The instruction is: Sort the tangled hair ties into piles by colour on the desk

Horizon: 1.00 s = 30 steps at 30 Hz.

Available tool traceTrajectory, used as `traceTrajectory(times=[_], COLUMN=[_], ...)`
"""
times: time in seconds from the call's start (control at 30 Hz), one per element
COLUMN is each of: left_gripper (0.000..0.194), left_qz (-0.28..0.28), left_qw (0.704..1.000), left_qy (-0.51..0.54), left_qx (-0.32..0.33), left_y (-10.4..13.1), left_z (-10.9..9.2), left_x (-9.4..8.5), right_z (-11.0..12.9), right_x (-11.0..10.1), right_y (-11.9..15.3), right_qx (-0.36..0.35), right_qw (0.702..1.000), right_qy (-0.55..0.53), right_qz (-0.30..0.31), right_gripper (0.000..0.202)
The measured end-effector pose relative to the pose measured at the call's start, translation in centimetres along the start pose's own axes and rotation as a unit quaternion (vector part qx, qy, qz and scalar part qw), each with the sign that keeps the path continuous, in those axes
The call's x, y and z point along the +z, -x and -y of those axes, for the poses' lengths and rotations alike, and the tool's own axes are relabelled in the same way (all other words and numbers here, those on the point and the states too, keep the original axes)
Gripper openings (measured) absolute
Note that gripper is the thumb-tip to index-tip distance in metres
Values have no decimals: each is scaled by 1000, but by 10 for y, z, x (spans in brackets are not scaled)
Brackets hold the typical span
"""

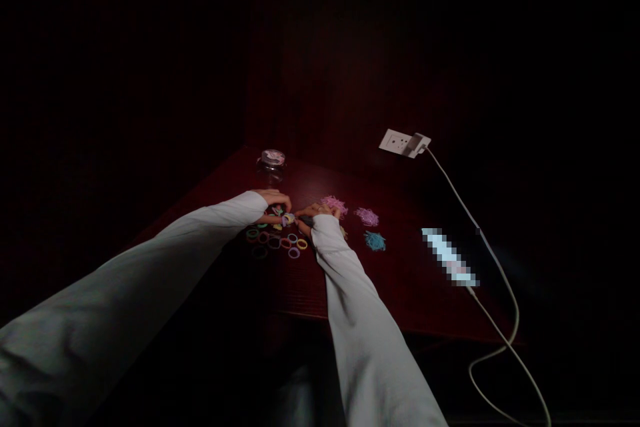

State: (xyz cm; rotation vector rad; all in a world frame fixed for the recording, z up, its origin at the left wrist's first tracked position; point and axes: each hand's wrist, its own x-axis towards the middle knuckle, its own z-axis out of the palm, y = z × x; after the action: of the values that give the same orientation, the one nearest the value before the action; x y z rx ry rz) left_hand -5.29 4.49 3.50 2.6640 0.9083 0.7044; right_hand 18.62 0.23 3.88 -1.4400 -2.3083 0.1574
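My left hand (pixel 275 200) is bent over a group of small coloured bands at the middle of the dark red table (pixel 300 287). Its thumb reaches a pale purple and yellow band (pixel 289 219); what its fingers hold is too small to make out. My right hand (pixel 320 211) lies just right of it, fingers bent, beside a pink pile (pixel 335 205) of small strips. Its grip is partly hidden by the sleeve and the dim light. Several ring-shaped bands, among them a purple one (pixel 294 253) and an orange one (pixel 302 244), lie nearer me.
Behind my left hand stands a clear jar (pixel 271 165) with a lid. Purple (pixel 367 216) and teal (pixel 375 241) piles lie on the right. Farther right are a blurred-out lit device (pixel 450 258), its white cable (pixel 493 320) and a wall socket (pixel 397 141) with a plugged-in charger.
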Motion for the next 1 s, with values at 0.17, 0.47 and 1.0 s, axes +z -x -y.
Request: traceTrajectory(times=[0.17, 0.47, 1.0], left_gripper=[22, 23, 34], left_qz=[3, 37, -83], left_qw=[1000, 999, 995], left_qy=[-7, 20, 39], left_qx=[-25, 16, -23], left_y=[4, 9, -2], left_z=[-2, -9, -14], left_x=[-4, -18, -1], right_z=[-2, -9, -16], right_x=[2, 6, 23], right_y=[-2, -11, -21], right_qx=[-10, 1, -43], right_qw=[1000, 1000, 994], right_qy=[-15, -11, -24], right_qz=[-11, -12, -97], right_gripper=[15, 12, 15])
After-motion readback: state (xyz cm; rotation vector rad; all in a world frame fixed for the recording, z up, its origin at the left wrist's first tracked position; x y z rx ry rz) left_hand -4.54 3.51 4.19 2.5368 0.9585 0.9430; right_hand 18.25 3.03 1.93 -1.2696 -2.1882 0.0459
